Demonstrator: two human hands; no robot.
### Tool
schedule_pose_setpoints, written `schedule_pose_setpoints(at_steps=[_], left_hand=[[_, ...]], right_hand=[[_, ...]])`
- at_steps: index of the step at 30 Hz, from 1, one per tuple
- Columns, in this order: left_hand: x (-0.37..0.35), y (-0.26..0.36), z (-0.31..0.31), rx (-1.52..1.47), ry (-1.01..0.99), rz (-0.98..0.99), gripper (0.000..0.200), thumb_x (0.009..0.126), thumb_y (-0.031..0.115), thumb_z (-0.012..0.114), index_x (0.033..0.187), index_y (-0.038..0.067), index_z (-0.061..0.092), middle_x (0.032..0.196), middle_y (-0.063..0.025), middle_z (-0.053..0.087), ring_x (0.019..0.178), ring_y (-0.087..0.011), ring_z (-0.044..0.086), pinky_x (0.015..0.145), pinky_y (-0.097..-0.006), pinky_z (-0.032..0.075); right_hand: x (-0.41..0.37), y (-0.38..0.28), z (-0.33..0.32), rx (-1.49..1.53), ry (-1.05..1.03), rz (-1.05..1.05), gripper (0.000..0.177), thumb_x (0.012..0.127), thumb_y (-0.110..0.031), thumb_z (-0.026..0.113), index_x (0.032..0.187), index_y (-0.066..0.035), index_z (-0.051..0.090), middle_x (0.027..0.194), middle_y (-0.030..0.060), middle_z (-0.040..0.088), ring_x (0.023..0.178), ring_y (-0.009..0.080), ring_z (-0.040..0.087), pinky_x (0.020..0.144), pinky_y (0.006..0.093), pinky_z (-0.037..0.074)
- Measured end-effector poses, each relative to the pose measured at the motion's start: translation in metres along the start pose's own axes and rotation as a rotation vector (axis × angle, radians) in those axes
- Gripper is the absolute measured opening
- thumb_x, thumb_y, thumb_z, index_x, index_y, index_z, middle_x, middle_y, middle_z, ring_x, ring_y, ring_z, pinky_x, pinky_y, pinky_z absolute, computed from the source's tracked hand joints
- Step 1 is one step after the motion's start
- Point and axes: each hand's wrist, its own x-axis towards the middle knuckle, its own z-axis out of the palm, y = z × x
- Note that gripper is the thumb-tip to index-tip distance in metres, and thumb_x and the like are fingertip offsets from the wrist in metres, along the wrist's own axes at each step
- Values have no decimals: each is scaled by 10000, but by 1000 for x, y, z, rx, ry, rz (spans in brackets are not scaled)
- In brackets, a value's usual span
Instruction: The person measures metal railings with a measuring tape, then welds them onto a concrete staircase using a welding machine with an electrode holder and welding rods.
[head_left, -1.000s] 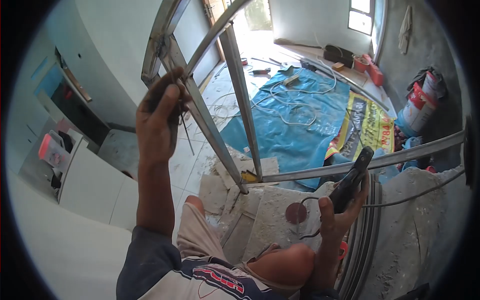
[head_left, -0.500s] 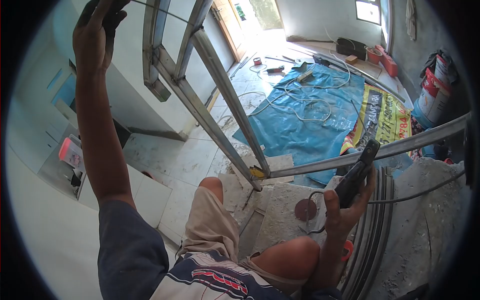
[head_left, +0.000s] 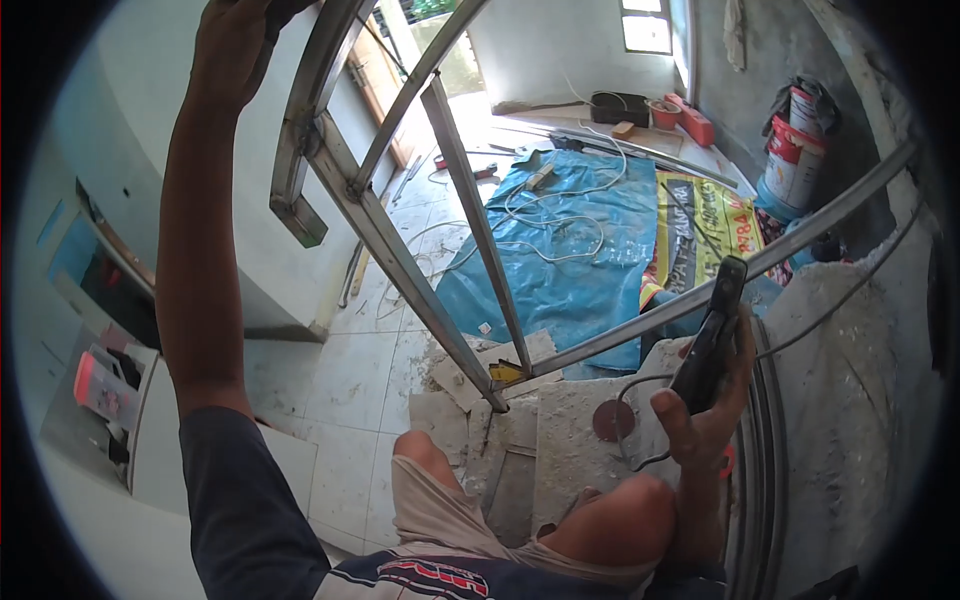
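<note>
My right hand [head_left: 705, 420] is closed round a black welding electrode holder [head_left: 712, 335], its jaw end pointing up. A dark cable [head_left: 850, 305] runs off to the right behind this hand, and a loop of cable hangs to its left. My left hand [head_left: 235, 55] is raised at the top edge, beside a welded steel frame [head_left: 385, 245]; its fingers are mostly cut off, so what they hold or touch is hidden. The frame's lower corner carries a yellow piece [head_left: 507, 371], and a long steel bar [head_left: 640, 320] runs from there to the right.
A reddish-brown disc [head_left: 613, 421] lies on the rough concrete beside my knee. Dark metal lengths [head_left: 765, 470] lie to the right. Beyond the frame are a blue tarp [head_left: 560, 270] with a white cable, a yellow banner [head_left: 705, 220] and stacked buckets [head_left: 795, 165].
The camera view has turned, so the room and frame sit differently. My left hand appears higher and further right, partly out of view. My right hand still grips the electrode holder.
</note>
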Motion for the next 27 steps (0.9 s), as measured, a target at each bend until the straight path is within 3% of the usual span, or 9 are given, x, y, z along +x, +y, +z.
schedule_pose_setpoints(at_steps=[4, 6, 10, 13, 18, 20, 21, 24, 27], left_hand=[[32, -48, 11, -631, -68, -44, 221, 1006, 205, 670, 1165, 56, 633, 969, -28, 656, 875, -140, 645, 831, -271, 525], [-1, 3, 49, -201, 37, 2, 188, 1017, 218, 658, 1139, 76, 657, 964, -29, 661, 866, -122, 641, 803, -267, 529], [-19, 10, 63, -118, 30, 51, 179, 1029, 250, 645, 1103, 90, 673, 947, -27, 656, 848, -107, 630, 756, -256, 529], [-20, 6, 57, -203, -111, 36, 188, 1044, 277, 621, 1053, 96, 671, 925, -17, 640, 829, -104, 617, 722, -241, 519], [-10, 0, 49, -175, -226, 151, 195, 1068, 260, 552, 1040, 97, 655, 956, -3, 629, 863, -100, 606, 774, -236, 507], [13, -4, 36, -311, -372, -149, 366, 919, 258, 634, 1214, 63, 541, 1617, -150, 310, 1535, -328, 199, 1255, -487, 165], [15, -4, 34, -313, -367, -157, 366, 919, 258, 634, 1214, 63, 541, 1617, -150, 310, 1535, -328, 199, 1255, -487, 165], [-3, 0, 46, -117, -118, -89, 214, 878, 177, 616, 1024, 23, 593, 1142, -133, 568, 1152, -284, 548, 997, -479, 478], [-12, -4, 48, -82, -109, -90, 227, 910, 202, 601, 1055, 27, 598, 1133, -123, 577, 1117, -270, 563, 963, -457, 490]], right_hand=[[-7, -20, 9, -56, -40, 33, 1313, 705, -585, 917, 1573, 88, 198, 1377, 176, 493, 1193, 238, 569, 965, 335, 506], [-4, -17, 19, -88, 1, -142, 1278, 728, -546, 913, 1579, 79, 192, 1374, 174, 499, 1165, 217, 582, 952, 331, 515], [-9, -11, 40, -222, 94, -276, 1253, 740, -523, 903, 1582, 69, 189, 1260, 136, 556, 1023, 168, 612, 836, 293, 537], [-30, -34, 76, 75, 218, -14, 1244, 728, -566, 892, 1574, 50, 218, 1041, 70, 586, 815, 95, 576, 699, 239, 498], [-35, -83, 97, 221, 302, 91, 1271, 697, -613, 895, 1577, -7, 209, 1086, 99, 585, 789, 100, 599, 636, 237, 519], [-32, -84, 100, 221, 279, 73, 1284, 687, -694, 869, 1568, -27, 214, 1113, 116, 577, 783, 111, 614, 600, 239, 531], [-32, -77, 99, 236, 233, 30, 1276, 701, -686, 865, 1571, -29, 201, 1127, 122, 571, 780, 117, 610, 601, 245, 531], [-28, -54, 90, 241, 165, 68, 1221, 731, -668, 853, 1552, -27, 217, 1175, 145, 563, 811, 149, 607, 620, 278, 539], [-8, -34, 63, 362, 101, 122, 1054, 785, -618, 822, 1483, -12, 317, 1232, 172, 542, 883, 189, 608, 682, 314, 545]])
